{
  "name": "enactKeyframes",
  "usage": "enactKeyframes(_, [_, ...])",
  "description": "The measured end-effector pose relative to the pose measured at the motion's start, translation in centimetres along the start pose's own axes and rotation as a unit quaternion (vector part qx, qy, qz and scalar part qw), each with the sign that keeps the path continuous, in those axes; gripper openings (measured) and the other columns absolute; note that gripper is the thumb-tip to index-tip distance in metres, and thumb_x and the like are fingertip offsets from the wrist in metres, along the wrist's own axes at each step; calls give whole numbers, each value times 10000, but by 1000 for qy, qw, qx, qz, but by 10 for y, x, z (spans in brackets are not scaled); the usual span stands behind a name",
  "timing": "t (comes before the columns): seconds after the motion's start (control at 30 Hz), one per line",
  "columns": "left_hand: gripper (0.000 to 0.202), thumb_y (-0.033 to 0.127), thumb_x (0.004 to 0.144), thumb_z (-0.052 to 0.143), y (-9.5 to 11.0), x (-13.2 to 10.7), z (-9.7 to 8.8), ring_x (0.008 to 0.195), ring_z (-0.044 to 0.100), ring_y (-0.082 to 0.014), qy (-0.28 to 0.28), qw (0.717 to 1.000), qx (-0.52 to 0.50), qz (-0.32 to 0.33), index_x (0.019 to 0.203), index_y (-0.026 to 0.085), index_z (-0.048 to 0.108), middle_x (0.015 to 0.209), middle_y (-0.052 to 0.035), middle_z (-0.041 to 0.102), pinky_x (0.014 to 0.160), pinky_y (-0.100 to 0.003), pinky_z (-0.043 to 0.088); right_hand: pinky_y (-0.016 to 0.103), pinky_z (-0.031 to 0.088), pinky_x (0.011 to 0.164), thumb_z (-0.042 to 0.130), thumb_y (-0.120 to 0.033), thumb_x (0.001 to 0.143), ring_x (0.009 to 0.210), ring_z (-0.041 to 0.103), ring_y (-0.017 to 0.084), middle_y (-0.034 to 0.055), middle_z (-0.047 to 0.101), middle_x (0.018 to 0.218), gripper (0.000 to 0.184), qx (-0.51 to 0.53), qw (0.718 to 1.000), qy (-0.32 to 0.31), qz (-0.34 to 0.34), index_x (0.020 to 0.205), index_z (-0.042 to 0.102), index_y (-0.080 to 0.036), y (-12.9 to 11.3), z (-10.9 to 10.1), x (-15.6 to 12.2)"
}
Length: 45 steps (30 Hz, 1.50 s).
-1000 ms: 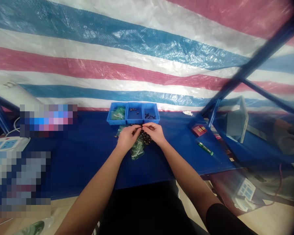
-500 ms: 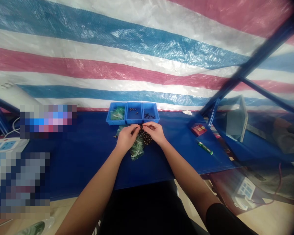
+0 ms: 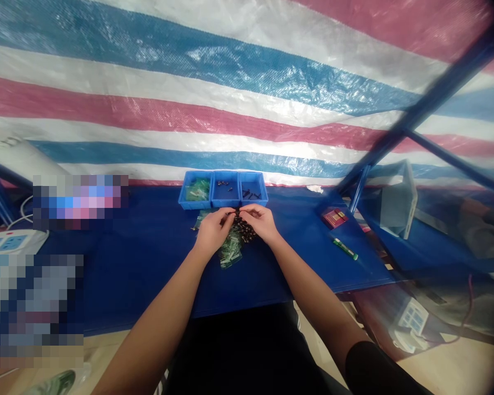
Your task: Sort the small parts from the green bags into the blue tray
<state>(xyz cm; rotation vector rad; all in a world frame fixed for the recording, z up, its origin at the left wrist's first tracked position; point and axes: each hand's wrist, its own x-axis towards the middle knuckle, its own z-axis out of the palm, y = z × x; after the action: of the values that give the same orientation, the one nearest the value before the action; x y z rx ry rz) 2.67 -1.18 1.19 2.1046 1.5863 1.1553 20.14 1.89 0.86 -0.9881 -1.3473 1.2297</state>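
My left hand (image 3: 214, 229) and my right hand (image 3: 260, 221) meet fingertip to fingertip over the table. Both are pinched closed around something small and dark that I cannot make out. Beneath and between them lies a pile of small dark brass-toned metal parts (image 3: 247, 235), partly covered by the hands. A clear greenish plastic bag (image 3: 230, 251) of small pieces rests in front of the pile. Just beyond the fingers stand three joined blue bins: the left bin (image 3: 195, 206) holds greenish bags, the middle bin (image 3: 225, 198) a few small metal parts, the right bin (image 3: 253, 186) dark slender pieces.
The blue tabletop (image 3: 144, 274) runs under everything. To the right lie a red box (image 3: 335, 218) and a green tube (image 3: 346, 249). A white power strip (image 3: 16, 241) sits at the left edge. A blue metal frame bar (image 3: 432, 99) slants up at right, before striped sheeting.
Almost nothing differs. Both hands keep the same pinch over the pile, and the view has shifted very slightly.
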Motion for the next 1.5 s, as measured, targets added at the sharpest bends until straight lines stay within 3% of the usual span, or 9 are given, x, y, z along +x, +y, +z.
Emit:
enactKeyframes(0.27, [301,422,977,424,4,1,-3,679,607,-168,-12,1000,4,5,1009,228,653,768,-18,672,620,-264,432,314,547,726,750,-431,722,746,675,177,36,730,829,282,3,1000,-14,-1,905,737,-217,1,1,0])
enactKeyframes(0.5, [296,429,951,484,1,0,-1,623,578,-142,4,1000,-11,3,1101,226,639,726,0,639,585,-245,424,322,553,752,751,-444,718,770,684,187,41,734,839,291,-2,1000,-6,4,893,735,-212,0,0,0])
enactKeyframes(0.87, [303,428,975,429,4,1,-3,677,600,-159,-20,1000,4,1,985,222,651,771,-14,670,605,-257,420,321,551,727,757,-444,706,731,672,176,33,730,811,301,-2,1000,-15,8,894,733,-210,-1,2,-1])
enactKeyframes(1.1, [295,439,952,486,1,0,0,633,583,-141,4,1000,-14,-5,1099,235,639,735,5,642,597,-245,426,316,548,722,754,-420,716,730,672,177,35,727,815,271,5,1000,-13,0,887,736,-211,1,1,0])
enactKeyframes(1.37, [275,419,971,453,2,0,-2,681,603,-154,-14,1000,-2,-2,995,232,653,779,-6,671,627,-255,431,331,558,756,747,-447,721,787,687,194,43,737,851,299,-8,1000,-22,1,911,737,-216,0,1,-1])
enactKeyframes(1.5, [293,439,962,468,2,0,-2,656,595,-152,-12,1000,-10,-5,1068,228,641,755,-6,658,595,-250,422,326,556,749,745,-439,727,773,684,189,45,737,853,289,-8,1000,-15,-2,907,739,-212,1,0,-1])
